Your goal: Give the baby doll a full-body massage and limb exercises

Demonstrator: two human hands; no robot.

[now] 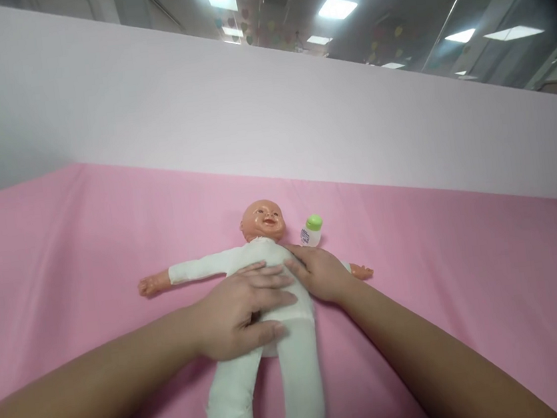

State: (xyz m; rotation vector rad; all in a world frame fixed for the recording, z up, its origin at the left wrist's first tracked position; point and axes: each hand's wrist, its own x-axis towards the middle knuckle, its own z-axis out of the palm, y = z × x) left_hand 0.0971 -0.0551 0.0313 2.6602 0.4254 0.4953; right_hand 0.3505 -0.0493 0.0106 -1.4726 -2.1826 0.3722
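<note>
A baby doll [285,310] with a white cloth body and a plastic head lies on its back, arms spread to both sides. Across its belly rests my left hand [242,307], palm down with fingers apart. My right hand [320,272] lies against the doll's upper chest and shoulder on the right, fingers stretched out, covering most of that arm. Just beyond the right hand is a small clear bottle [312,232] with a green cap, slightly tilted in view. The doll's feet are out of frame.
Pink sheeting [87,257] with a few creases covers the surface under the doll. A white wall [248,118] runs along the back. Above it, glass [363,31] shows bright ceiling lights and some hanging heart shapes.
</note>
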